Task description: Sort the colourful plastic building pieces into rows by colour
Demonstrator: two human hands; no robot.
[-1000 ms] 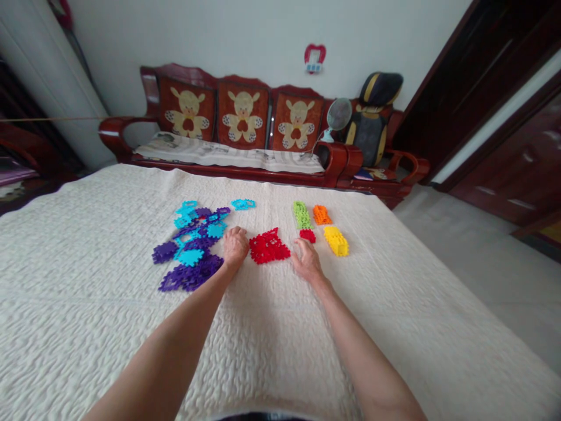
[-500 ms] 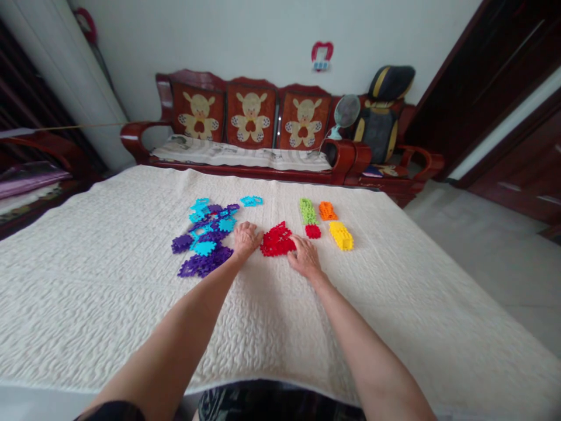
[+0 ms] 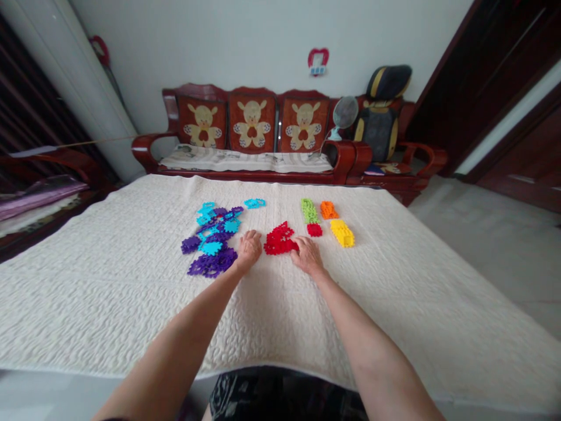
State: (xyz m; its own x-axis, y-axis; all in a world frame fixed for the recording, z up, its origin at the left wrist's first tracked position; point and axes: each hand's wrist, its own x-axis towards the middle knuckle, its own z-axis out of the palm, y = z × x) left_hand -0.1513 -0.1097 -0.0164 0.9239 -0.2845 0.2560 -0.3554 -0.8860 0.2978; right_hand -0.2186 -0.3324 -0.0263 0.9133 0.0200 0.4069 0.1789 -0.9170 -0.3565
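Observation:
Red toothed plastic building pieces (image 3: 277,241) lie in a loose pile between my hands. At the pile's right edge, my right hand (image 3: 308,256) has its fingers and thumb closed on one red piece, partly hidden by them. My left hand (image 3: 250,248) rests on the cloth just left of the pile, open, fingers forward, with nothing seen in it. Beside it on the left is a heap of purple pieces (image 3: 213,262) mixed with light blue pieces (image 3: 211,248).
Beyond my right hand lie a green stack (image 3: 309,211), a small red stack (image 3: 314,230), orange pieces (image 3: 328,210) and a yellow stack (image 3: 342,233). A lone blue piece (image 3: 255,203) lies farther back. All rest on a cream quilted cover (image 3: 144,280). Behind stands a wooden sofa (image 3: 245,173).
My left hand has drawn slightly back from the red pile, opening a small gap. My right hand stays at the pile's right edge, its fingers closer around a red piece. The view has shifted slightly.

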